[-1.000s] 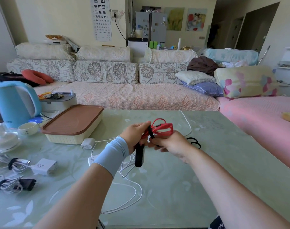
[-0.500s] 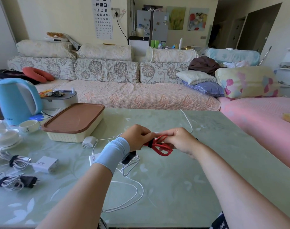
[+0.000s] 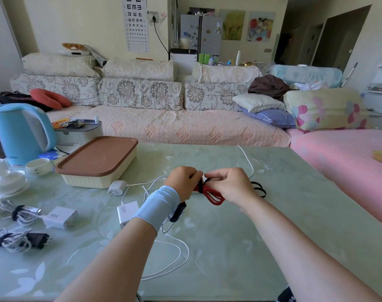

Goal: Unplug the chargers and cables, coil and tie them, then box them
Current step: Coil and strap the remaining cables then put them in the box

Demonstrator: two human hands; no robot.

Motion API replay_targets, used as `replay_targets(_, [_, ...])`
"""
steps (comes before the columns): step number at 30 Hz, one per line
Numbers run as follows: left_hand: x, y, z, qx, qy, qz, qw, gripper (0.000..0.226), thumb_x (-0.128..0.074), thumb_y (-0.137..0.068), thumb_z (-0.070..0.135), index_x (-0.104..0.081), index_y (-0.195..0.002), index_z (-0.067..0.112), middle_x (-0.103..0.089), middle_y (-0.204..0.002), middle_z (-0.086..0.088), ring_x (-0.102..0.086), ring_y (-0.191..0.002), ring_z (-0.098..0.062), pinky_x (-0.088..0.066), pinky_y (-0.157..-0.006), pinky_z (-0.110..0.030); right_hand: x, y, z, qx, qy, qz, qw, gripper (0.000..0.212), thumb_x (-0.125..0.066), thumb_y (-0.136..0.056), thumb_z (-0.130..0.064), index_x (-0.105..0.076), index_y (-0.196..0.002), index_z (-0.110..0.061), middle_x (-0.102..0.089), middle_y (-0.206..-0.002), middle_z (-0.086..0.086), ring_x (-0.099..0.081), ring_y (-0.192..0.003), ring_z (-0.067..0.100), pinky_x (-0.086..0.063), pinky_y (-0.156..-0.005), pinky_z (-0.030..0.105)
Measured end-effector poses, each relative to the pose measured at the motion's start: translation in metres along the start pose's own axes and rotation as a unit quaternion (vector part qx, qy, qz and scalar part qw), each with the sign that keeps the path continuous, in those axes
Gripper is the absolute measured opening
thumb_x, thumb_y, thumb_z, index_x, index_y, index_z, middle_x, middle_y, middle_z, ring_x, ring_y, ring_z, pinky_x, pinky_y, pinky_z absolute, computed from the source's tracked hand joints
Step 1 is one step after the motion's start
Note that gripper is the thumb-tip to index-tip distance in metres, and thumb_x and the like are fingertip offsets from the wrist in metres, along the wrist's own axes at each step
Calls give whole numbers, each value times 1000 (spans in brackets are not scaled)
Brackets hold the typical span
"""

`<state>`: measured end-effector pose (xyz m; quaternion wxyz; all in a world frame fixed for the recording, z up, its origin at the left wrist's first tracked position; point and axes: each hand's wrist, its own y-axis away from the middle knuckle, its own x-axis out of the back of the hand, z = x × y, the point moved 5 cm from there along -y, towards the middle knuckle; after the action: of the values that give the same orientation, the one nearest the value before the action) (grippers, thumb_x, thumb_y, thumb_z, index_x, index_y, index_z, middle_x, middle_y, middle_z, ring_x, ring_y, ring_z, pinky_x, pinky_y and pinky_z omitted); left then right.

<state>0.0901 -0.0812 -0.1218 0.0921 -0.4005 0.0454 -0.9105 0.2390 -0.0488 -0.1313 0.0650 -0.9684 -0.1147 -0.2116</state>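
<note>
Red, light and floppy by the look of it, the coiled cable (image 3: 214,197) is hanging over the table (image 3: 272,232), the left hand (image 3: 183,182) clamping its bunched loops in curled fingers while the right hand (image 3: 228,185) is pinching the black strap (image 3: 200,186) round them, the likeliest gripping place.

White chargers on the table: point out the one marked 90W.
The 90W charger at far left, by a tied cable bundle; the 120W charger lies farther right.
</note>
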Motion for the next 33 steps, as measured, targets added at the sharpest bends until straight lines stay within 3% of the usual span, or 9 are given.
replay_targets(3, [-2, -2, -5, 35, -2, 1, 999, 40, -43, -98, 29, -46, -62, 13, -43, -47, -2, -48, -38, -21, -36, -41, -22, -1, 5, -9, 49, 70, 36, 996, 44, -74, -73, -24, -67, -113, -42, -74, -78, -19, -69, -78, 1, -56, -76, 26])
replay_targets(8, [0, -1, -12, 88, 13, 6, 996, 38, -43, -97, 27, -47, -62, 12, -46, -46, -3, -49, -35, -19, -36, -39, -19, -10, 12, -20, 116, 78, 74, 987, 6, -79, -78, -24, -81, -83, -27, -73, -74, -14, -68, -78, 3, -53, -73, 23])
replay_targets(11, [3, 1, -15, 116, 30, -10, 993, 29, -46, -93, 15, -54, -66, 11, -58, -58, -8, -53, -38, -19, -37, -36, -18, -17, 18, -29, 223, 143, 85, 960, 11, -78, -80, -17, -81, -86, -25, -58, -65, -17, -59, -87, 13, -44, -77, 22])
replay_targets(13, [4, -1, -19, 137, 49, -29, 989, 14, -50, -89, 5, -62, -81, 9, -66, -79, -11, -63, -59, -25, -45, -49, -21, -21, 20, -33, 304, 164, 103, 933, 10, -78, -77, -14, -80, -82, -23, -64, -67, -14, -55, -85, 15, -44, -77, 26])
replay_targets(16, [7, -1, -21, 120, 53, -12, 991, 30, -49, -98, 23, -57, -72, 13, -58, -63, -1, -56, -51, -16, -45, -47, -22, -28, 18, -32, 356, 167, 93, 915, 11, -78, -77, -10, -78, -80, -21, -69, -77, -11, -54, -83, 14, -43, -75, 22])
replay_targets(19, [10, 0, -24, 140, 80, 6, 987, 34, -48, -99, 28, -56, -70, 13, -56, -61, -1, -53, -48, -14, -44, -48, -19, -31, 17, -30, 356, 142, 59, 922, 15, -77, -77, -4, -78, -79, -19, -66, -81, -10, -55, -82, 10, -40, -73, 13])
replay_targets(22, [12, 2, -27, 172, 97, -5, 980, 8, -55, -92, 11, -60, -88, 6, -60, -77, -11, -54, -58, -24, -50, -59, -28, -34, 14, -26, 321, 116, 19, 940, 12, -79, -78, -5, -79, -81, -17, -66, -85, -3, -60, -80, 13, -44, -71, 17])
replay_targets(27, [13, -1, -28, 153, 96, 22, 983, 37, -47, -99, 25, -52, -65, 12, -52, -56, -4, -50, -46, -17, -42, -45, -20, -33, 13, -24, 281, 93, -9, 955, 5, -79, -80, -13, -80, -81, -17, -71, -86, 0, -64, -80, 10, -49, -75, 28])
replay_targets(33, [12, -1, -20, 133, 89, -4, 987, 24, -48, -96, 15, -61, -77, 6, -52, -59, -7, -48, -47, -24, -45, -52, -27, -24, 13, -24, 256, 57, 13, 965, 12, -85, -71, -9, -81, -78, -17, -72, -80, -3, -67, -77, 9, -52, -73, 28])
